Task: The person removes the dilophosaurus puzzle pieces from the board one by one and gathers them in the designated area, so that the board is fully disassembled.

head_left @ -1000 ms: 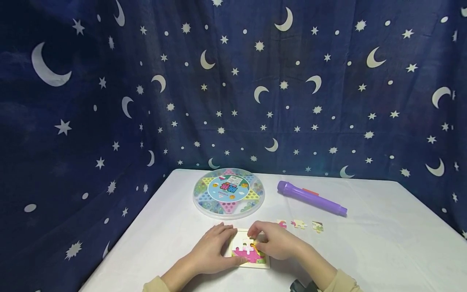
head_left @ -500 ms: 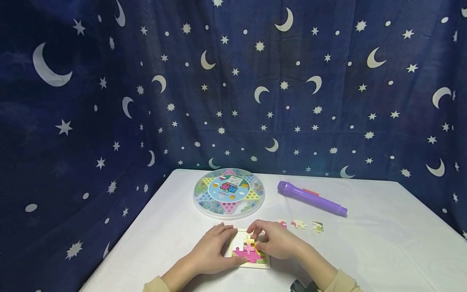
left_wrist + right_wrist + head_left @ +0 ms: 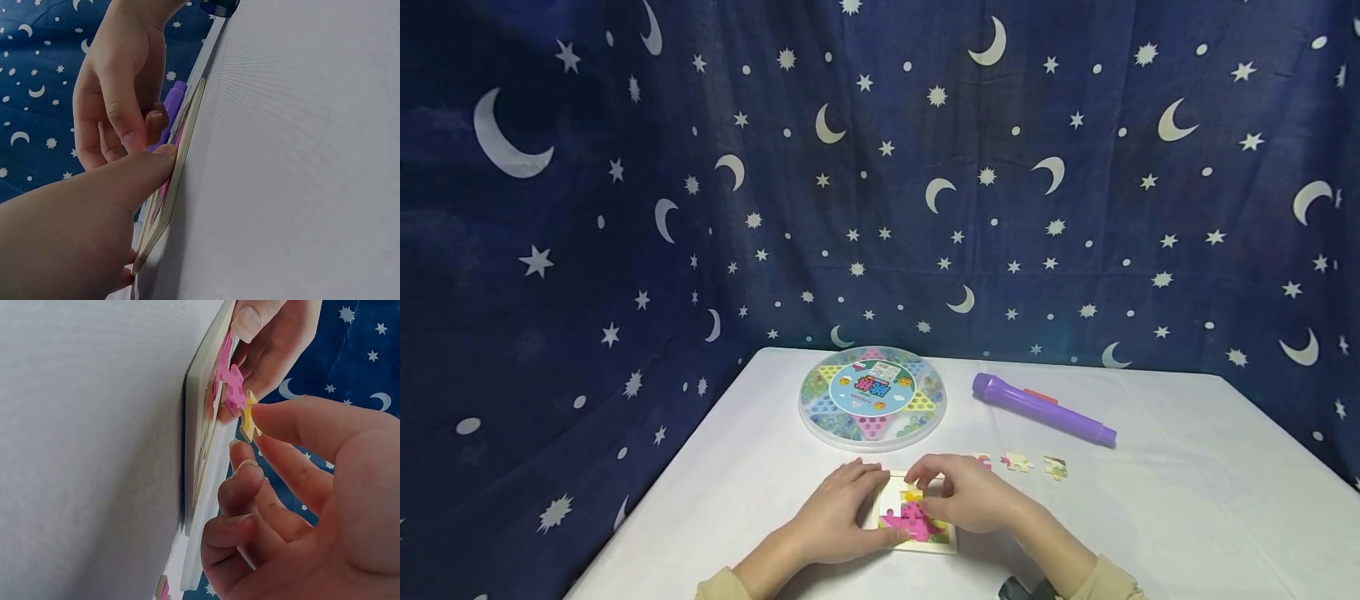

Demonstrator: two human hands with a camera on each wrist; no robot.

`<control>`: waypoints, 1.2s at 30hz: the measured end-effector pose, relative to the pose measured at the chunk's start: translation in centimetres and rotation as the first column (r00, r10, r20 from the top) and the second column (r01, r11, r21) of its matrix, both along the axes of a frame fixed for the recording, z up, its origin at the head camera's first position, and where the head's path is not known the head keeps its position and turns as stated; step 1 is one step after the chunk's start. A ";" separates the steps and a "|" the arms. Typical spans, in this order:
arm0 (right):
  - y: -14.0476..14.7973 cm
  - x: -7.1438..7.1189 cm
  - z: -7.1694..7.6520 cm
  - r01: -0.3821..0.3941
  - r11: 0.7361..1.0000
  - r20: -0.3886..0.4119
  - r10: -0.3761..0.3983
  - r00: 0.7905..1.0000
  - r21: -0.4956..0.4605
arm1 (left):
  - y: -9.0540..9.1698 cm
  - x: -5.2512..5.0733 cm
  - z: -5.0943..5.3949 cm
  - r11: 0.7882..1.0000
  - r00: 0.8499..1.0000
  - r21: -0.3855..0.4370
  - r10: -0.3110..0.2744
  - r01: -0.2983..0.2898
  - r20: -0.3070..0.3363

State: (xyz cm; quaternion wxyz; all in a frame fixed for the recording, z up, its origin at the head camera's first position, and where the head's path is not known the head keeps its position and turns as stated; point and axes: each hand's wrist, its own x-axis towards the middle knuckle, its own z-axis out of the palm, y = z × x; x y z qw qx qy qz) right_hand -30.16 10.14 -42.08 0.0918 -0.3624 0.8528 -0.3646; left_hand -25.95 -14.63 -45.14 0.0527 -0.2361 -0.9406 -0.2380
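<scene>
The left hand (image 3: 842, 508) grips the left side of the wooden puzzle tray (image 3: 925, 547), its thumb at the near edge and its fingers at the far-left corner. The right hand (image 3: 966, 493) pinches a yellow jigsaw piece (image 3: 248, 422) at the tray, just beyond the pink pieces (image 3: 913, 525); whether they interlock, I cannot tell. The 3 loose jigsaw pieces (image 3: 1018, 462) lie in a row running left to right on the counter (image 3: 1150, 500), beyond the right hand, the nearer of the 2.

Purple wand (image 3: 1045, 411), round board game (image 3: 872, 392), starry curtain (image 3: 880, 200)
</scene>
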 end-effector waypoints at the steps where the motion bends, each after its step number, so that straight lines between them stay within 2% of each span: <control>1: 0.0 0.0 0.0 0.004 1.000 -0.003 -0.004 1.000 -0.004 | 0.0 0.0 0.0 1.000 1.000 -0.002 -0.001 0.001 -0.003; 13: 0.0 -0.2 0.2 0.026 1.000 -0.055 -0.027 0.998 -0.010 | 0.1 -0.1 0.1 1.000 1.000 -0.007 0.004 -0.004 -0.016; 25: 0.8 -0.4 0.8 0.078 0.997 -0.009 -0.078 0.997 -0.026 | 0.2 -0.1 0.1 1.000 1.000 0.008 -0.003 0.003 -0.002; 36: 4.1 0.0 1.6 0.175 0.981 0.037 -0.172 0.984 -0.085 | 0.1 0.0 -0.1 1.000 1.000 0.008 0.003 -0.003 0.003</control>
